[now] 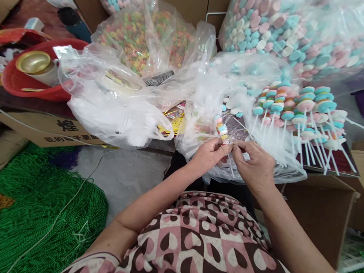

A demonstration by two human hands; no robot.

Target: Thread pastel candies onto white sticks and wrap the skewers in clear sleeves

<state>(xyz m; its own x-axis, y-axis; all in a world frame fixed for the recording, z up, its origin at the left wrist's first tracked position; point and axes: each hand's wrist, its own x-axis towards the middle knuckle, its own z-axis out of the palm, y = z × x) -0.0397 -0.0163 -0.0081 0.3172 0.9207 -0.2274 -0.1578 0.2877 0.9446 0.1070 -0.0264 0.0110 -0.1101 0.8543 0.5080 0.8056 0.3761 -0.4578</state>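
Observation:
A marshmallow skewer (222,130) with pink, white, blue and yellow pieces stands tilted in front of me, over a clear plastic sheet. My left hand (208,154) is closed around its lower end, and a white stick comes out below the fingers. Close beside it, my right hand (256,164) pinches thumb and forefinger together at the base of the sweets; what lies between those fingertips is too small to make out. To the right lies a pile of similar marshmallow skewers (307,106), their white sticks pointing towards me.
Behind are a large bag of marshmallows (272,32) and a bag of small ring sweets (164,36). A white plastic bag (117,114) and a red basin (12,77) stand left. Green cord (47,201) heaps on the floor; an open carton (317,210) sits lower right.

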